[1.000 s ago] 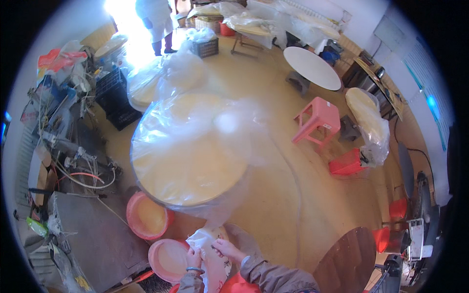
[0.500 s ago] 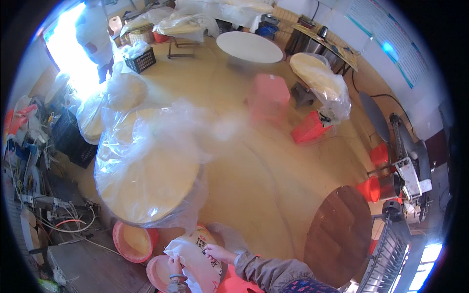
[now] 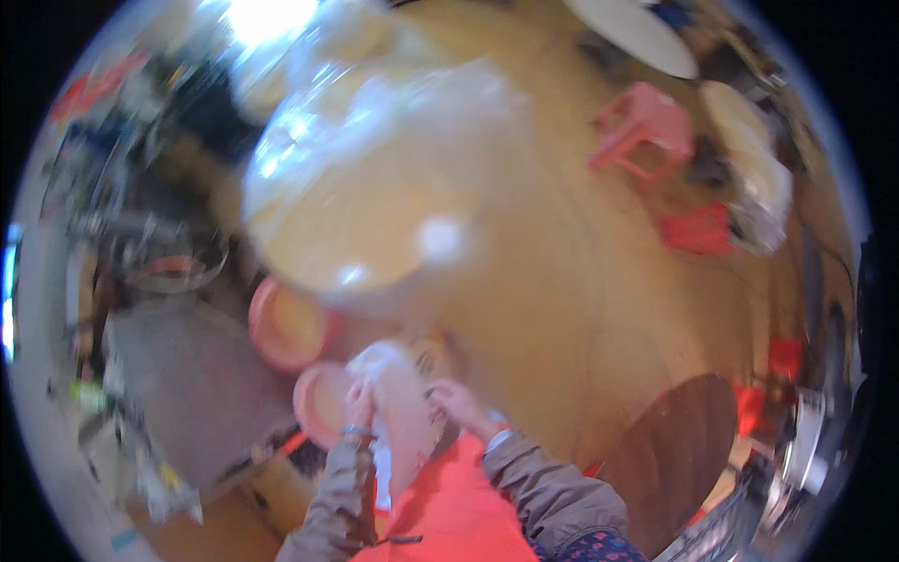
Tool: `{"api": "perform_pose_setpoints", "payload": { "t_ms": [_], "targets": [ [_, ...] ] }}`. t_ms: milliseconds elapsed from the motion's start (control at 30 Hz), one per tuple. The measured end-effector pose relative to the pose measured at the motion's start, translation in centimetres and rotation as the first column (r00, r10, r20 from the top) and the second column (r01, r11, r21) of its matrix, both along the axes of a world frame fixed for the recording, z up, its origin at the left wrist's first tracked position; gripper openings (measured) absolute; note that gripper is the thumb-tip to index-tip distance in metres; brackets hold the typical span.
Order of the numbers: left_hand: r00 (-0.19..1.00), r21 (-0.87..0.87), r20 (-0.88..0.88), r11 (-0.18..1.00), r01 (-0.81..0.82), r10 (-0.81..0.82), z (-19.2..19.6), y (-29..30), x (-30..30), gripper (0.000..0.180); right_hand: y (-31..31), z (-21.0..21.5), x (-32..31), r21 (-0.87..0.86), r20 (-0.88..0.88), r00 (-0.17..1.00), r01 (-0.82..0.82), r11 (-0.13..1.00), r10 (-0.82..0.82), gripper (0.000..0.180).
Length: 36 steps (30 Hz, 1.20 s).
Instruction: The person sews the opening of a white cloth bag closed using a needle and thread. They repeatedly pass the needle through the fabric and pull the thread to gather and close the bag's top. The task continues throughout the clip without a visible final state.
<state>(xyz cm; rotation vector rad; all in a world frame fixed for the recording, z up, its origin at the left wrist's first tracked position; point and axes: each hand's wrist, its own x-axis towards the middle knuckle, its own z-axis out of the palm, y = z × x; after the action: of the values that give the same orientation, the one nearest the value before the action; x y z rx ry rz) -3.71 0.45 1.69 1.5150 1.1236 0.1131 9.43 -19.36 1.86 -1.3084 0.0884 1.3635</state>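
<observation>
Pinching a white sack (image 3: 404, 391) by its left edge in the left hand (image 3: 360, 403). Curling the right hand (image 3: 455, 401) at the opposite side, too blurred to tell whether pinching or merely touching. Pictured with the sack between both hands, near side, just right of a pink tub (image 3: 316, 408) and well apart from a pink stool (image 3: 655, 114) at far right.

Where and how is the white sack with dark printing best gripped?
Probably by its side edges near the far end, one hand each, from the person's side: the limp-looking white sack stretches lengthwise away from the body, with the left hand at its left edge and the right hand at its right. Blur hides exact finger contact.
</observation>
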Motion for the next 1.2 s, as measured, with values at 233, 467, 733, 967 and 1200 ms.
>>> {"api": "perform_pose_setpoints", "payload": {
  "t_ms": [233, 467, 733, 967, 1200],
  "targets": [
    [0.927, -0.29, 0.149, 0.911, -0.293, 0.345, -1.3, -0.5, -0.3, 0.026, 5.4, -1.1, 0.3, 0.037, -0.022, 1.0, -0.015, 0.999, 0.016, 0.016],
    [0.948, -0.236, 0.047, 0.926, -0.295, 0.315, -0.6, -0.1, -0.9, 0.029, 10.3, -2.8, -1.6, 0.08, -0.039, 0.99, -0.131, 0.988, 0.134, 0.012],
    [0.866, -0.382, 0.14, 0.833, -0.399, 0.479, -2.8, -0.9, -2.3, 0.031, 12.4, -5.1, -2.4, 0.043, 0.02, 0.958, -0.286, 0.957, 0.285, 0.012],
    [0.911, -0.135, 0.065, 0.908, -0.396, 0.407, -4.8, -1.1, -2.9, 0.028, 13.2, -5.9, -2.5, -0.004, -0.009, 0.942, -0.336, 0.942, 0.336, 0.011],
    [0.888, -0.19, 0.058, 0.878, -0.439, 0.456, -4.8, -0.9, -2.7, 0.026, 13.5, -6.4, -2.6, -0.005, -0.063, 0.954, -0.293, 0.956, 0.292, 0.012]
  ]
}}
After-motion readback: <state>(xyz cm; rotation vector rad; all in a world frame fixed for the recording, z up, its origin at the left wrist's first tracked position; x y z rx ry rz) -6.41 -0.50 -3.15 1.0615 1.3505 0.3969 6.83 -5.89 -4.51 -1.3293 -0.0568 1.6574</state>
